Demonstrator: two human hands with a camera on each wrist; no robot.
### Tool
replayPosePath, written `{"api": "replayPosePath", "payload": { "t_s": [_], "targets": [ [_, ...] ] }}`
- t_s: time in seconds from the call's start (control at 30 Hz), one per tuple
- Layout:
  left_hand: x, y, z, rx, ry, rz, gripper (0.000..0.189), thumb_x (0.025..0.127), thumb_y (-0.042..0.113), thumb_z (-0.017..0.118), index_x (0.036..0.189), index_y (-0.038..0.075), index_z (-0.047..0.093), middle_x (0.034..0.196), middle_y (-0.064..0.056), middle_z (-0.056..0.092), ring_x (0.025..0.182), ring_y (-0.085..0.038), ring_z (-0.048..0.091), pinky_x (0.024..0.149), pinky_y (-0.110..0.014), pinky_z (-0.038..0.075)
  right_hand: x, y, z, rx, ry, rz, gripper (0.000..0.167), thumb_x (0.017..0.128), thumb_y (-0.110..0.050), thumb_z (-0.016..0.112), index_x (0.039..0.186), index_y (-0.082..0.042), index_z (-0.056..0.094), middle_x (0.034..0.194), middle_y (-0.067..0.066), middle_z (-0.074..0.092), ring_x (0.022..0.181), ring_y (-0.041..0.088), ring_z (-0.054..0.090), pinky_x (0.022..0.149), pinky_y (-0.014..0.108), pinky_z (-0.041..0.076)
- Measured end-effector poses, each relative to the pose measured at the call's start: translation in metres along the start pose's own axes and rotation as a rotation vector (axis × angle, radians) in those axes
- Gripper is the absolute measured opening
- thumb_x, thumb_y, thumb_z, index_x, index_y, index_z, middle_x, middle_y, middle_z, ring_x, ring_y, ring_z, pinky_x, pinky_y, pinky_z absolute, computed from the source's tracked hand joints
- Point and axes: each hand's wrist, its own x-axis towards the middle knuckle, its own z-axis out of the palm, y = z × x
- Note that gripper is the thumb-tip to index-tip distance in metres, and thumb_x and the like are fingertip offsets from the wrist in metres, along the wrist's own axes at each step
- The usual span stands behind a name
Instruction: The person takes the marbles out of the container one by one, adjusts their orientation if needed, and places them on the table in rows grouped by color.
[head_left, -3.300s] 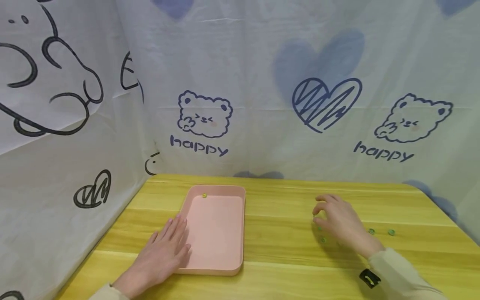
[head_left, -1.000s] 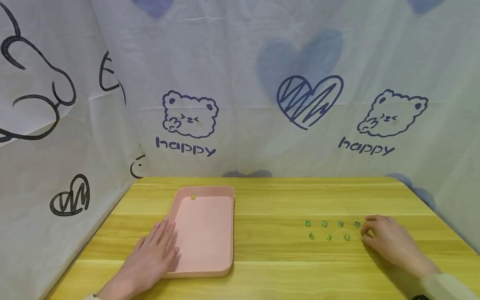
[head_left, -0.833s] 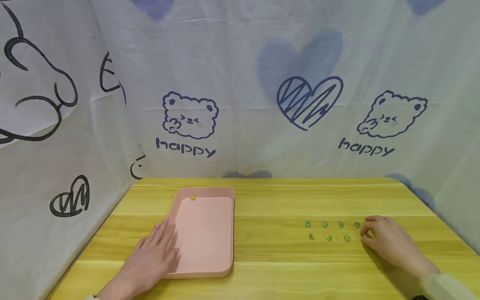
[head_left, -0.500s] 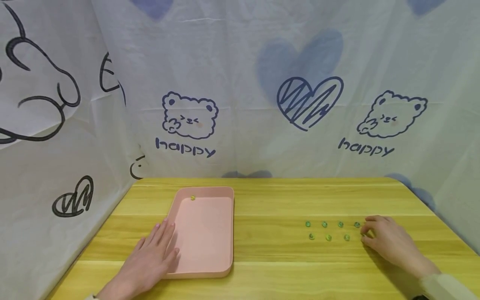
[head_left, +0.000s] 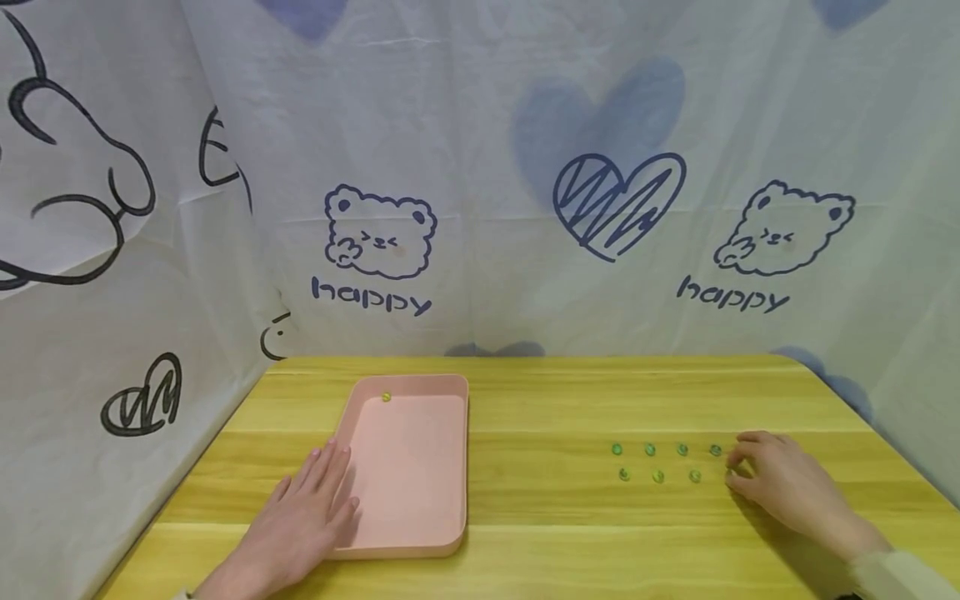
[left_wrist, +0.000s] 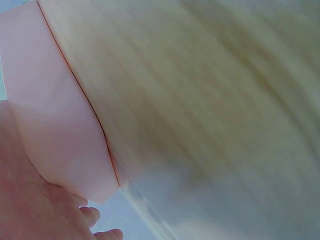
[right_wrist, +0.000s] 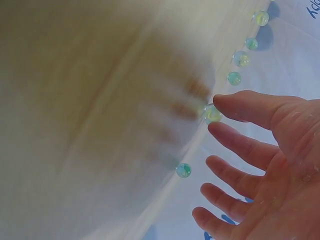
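My right hand (head_left: 787, 487) is at the right end of two rows of small glass marbles. In the right wrist view its thumb and index finger pinch a clear yellow-green marble (right_wrist: 212, 114); the hand hides this one in the head view. The other fingers are spread apart. Close by on the far row sits a green marble (head_left: 716, 450), and left of the hand on the near row lies a yellow-green marble (head_left: 695, 477). My left hand (head_left: 296, 517), fingers straight, rests along the left rim of a pink tray (head_left: 461, 467). A yellow marble (head_left: 386, 397) lies at the tray's far end.
More marbles continue leftward in the rows, ending with a green marble (head_left: 617, 449). Everything stands on a wood-grain table (head_left: 540, 500). A printed cloth (head_left: 480, 167) hangs behind it and along the left side.
Since 3.3 seconds ago the right hand has moved right along the marbles, which now stand in two rows. In the last second it has barely shifted. The left hand keeps its place on the tray.
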Motion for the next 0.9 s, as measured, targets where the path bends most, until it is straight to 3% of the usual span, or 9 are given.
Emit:
{"api": "replayPosePath", "payload": {
  "t_s": [0.4,0.9],
  "targets": [
    [-0.005,0.000,-0.002,0.003,0.038,0.017,0.067,0.105,0.046,0.039,0.155,0.003,0.027,0.161,-0.019,0.018,0.145,-0.041,0.018,0.108,-0.067,0.022,0.006,-0.018,-0.004,-0.010,0.007,-0.039,0.024,0.078,-0.030,0.082,0.090,-0.012,0.073,0.121,0.028,0.060,0.107,0.053,0.054,0.088,0.065,0.042],
    [-0.005,0.000,-0.006,0.008,0.027,0.006,0.066,0.105,0.044,0.038,0.155,0.003,0.027,0.161,-0.018,0.016,0.146,-0.040,0.016,0.109,-0.066,0.020,0.032,-0.068,-0.005,0.058,0.001,-0.083,0.018,0.083,-0.025,0.077,0.095,-0.011,0.073,0.129,0.025,0.057,0.117,0.050,0.048,0.092,0.066,0.039]
  ]
}}
